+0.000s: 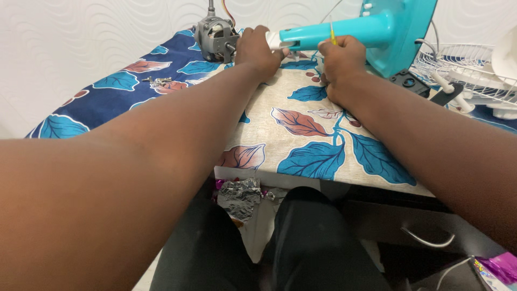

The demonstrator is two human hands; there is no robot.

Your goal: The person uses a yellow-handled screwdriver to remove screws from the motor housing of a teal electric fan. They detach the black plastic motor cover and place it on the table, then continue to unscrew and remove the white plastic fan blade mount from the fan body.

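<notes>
Fan stand (pixel 344 33) lies sideways under my outstretched arms; left hand (pixel 258 51) grips its neck, right hand (pixel 340 59) pinches a yellow tool (pixel 332 33).

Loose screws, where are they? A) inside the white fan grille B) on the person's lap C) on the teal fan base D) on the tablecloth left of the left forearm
D: the small pile of screws lies on the blue leaf-print tablecloth, left of the left hand and near the grey motor.

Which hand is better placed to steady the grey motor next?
Probably the left hand: it grips the turquoise fan stand's white neck beside the grey motor. The right hand sits further along, pinching a thin yellow tool.
</notes>
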